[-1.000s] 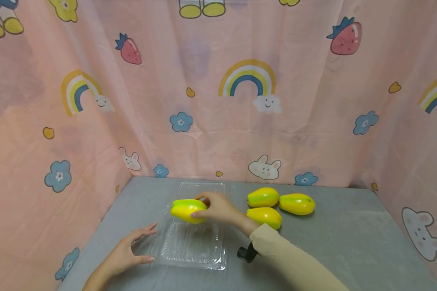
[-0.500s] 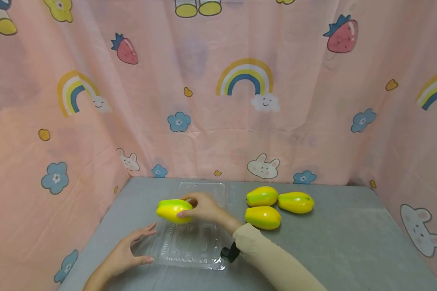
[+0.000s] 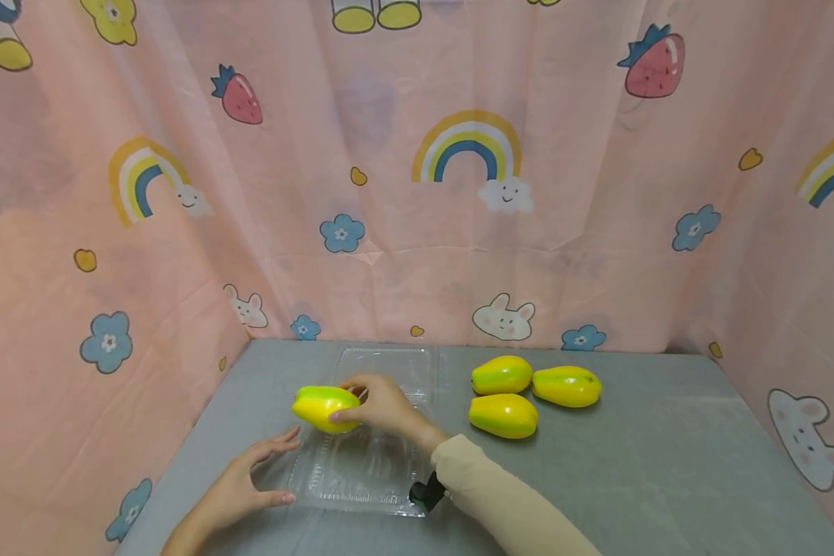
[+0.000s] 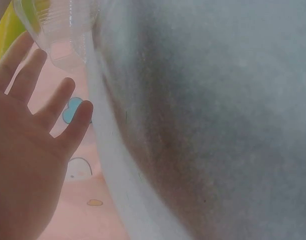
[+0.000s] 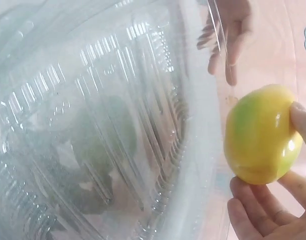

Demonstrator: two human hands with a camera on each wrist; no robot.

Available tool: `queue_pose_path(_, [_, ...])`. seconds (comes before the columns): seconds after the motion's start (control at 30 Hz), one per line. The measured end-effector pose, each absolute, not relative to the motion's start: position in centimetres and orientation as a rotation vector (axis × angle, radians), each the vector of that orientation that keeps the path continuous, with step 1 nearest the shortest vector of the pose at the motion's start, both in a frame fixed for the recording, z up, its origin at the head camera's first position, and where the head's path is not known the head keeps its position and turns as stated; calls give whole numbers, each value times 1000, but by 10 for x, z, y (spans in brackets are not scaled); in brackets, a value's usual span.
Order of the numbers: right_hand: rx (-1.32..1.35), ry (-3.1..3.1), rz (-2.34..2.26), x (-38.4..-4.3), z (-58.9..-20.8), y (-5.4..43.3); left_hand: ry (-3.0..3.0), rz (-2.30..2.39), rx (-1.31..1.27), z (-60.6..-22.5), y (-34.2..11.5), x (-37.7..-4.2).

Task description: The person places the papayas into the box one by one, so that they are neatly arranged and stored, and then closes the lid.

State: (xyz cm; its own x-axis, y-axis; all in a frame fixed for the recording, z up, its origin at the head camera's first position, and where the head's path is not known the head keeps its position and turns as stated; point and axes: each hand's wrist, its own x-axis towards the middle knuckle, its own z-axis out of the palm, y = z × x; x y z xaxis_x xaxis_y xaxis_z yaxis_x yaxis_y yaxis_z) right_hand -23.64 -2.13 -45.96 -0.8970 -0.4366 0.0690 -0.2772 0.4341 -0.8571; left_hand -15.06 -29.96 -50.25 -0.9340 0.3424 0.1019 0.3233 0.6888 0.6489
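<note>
My right hand (image 3: 385,405) grips a yellow-green papaya (image 3: 323,408) by its right end, thumb on the near side and fingers behind. The papaya is held above the left part of a clear plastic clamshell box (image 3: 361,494), whose lid lies folded back behind it. In the right wrist view the papaya (image 5: 260,135) hangs beside the box wall (image 5: 178,100), pinched between thumb and fingers. My left hand (image 3: 239,483) is at the box's left edge, fingers spread and holding nothing. Its straight fingers show in the left wrist view, near a box corner (image 4: 68,50); contact is hard to tell.
Three more papayas lie right of the box: one at the back (image 3: 502,375), one in front (image 3: 503,416), one to the right (image 3: 566,387). A black wrist device (image 3: 427,492) hangs below the right sleeve over the box's front corner. A printed pink curtain (image 3: 389,270) borders the grey table (image 3: 632,479).
My right hand has carried the papaya leftward from over the middle of the box to its left part, dropping slightly at the end. The left hand has stayed about where it was.
</note>
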Motion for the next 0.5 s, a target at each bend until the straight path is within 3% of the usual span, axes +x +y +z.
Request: queue_pose_path(0.5, [-586,2695,-1222,-226,-462,-22,2869,1062,533,-501,-299,-150])
